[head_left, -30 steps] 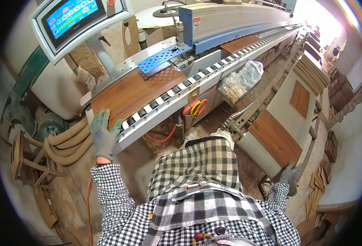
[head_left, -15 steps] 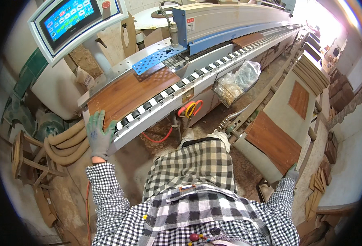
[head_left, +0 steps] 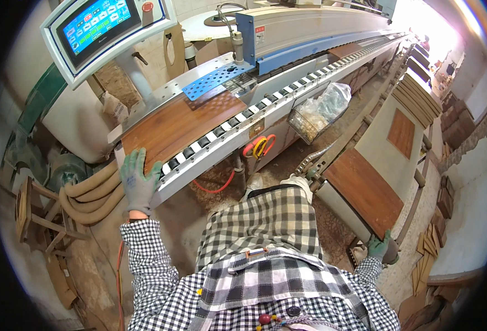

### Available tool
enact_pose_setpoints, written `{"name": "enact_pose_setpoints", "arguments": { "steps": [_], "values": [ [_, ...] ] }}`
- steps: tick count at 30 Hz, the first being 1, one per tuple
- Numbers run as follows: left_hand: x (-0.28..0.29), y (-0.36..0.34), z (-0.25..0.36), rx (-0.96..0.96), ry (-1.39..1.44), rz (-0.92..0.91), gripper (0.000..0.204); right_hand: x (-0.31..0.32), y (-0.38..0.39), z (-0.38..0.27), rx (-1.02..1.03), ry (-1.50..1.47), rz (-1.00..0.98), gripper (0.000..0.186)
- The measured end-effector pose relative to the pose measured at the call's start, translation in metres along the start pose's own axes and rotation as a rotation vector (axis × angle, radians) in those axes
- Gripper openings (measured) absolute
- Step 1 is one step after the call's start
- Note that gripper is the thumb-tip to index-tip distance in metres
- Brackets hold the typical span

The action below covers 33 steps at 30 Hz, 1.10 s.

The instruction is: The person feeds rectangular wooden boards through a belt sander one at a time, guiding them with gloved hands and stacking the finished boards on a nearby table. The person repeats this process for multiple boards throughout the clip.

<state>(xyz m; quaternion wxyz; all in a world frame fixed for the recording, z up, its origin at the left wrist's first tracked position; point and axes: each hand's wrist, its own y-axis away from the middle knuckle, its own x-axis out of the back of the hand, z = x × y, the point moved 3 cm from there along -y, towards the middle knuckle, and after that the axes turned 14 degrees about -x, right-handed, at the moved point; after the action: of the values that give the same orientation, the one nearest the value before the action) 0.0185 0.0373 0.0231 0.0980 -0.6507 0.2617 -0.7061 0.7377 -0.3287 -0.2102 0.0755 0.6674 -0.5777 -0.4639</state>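
Left hand [head_left: 139, 186], grip spread, touches a wood-grain panel [head_left: 182, 127]; right hand [head_left: 382, 247] meets the near end of a reddish-brown board [head_left: 363, 189], its grip unclear.

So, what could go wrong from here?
The gloved left hand lies at the near end of a brown board, thumb close to the black-and-white track; if that track moves, the hand might get caught.

The right hand is at the corner of another brown board, which could slide off the grey panel beneath it.
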Motion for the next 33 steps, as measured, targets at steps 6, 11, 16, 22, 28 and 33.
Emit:
{"name": "enact_pose_setpoints", "arguments": {
  "steps": [6, 11, 16, 22, 28, 33],
  "values": [
    [0.009, 0.005, -0.006, 0.012, 0.05, -0.032, 0.065, 0.007, -0.03, 0.005, 0.195, 0.105, 0.091, 0.069],
    [0.003, 0.028, -0.026, 0.058, 0.12, 0.009, 0.068, 0.014, -0.043, 0.005, 0.219, 0.099, -0.021, 0.067],
    [0.001, 0.034, -0.027, 0.102, 0.117, 0.018, 0.064, -0.014, -0.002, 0.012, 0.218, 0.137, 0.106, 0.067],
    [-0.004, 0.033, -0.031, 0.119, 0.143, -0.008, 0.068, -0.002, -0.021, 0.009, 0.221, 0.127, 0.07, 0.068],
    [-0.004, 0.029, -0.033, 0.118, 0.138, -0.037, 0.068, 0.008, -0.032, 0.008, 0.252, 0.143, 0.047, 0.069],
    [0.002, 0.026, -0.029, 0.126, 0.085, -0.091, 0.071, -0.009, -0.012, 0.014, 0.256, 0.154, 0.055, 0.07]
  ]
}}
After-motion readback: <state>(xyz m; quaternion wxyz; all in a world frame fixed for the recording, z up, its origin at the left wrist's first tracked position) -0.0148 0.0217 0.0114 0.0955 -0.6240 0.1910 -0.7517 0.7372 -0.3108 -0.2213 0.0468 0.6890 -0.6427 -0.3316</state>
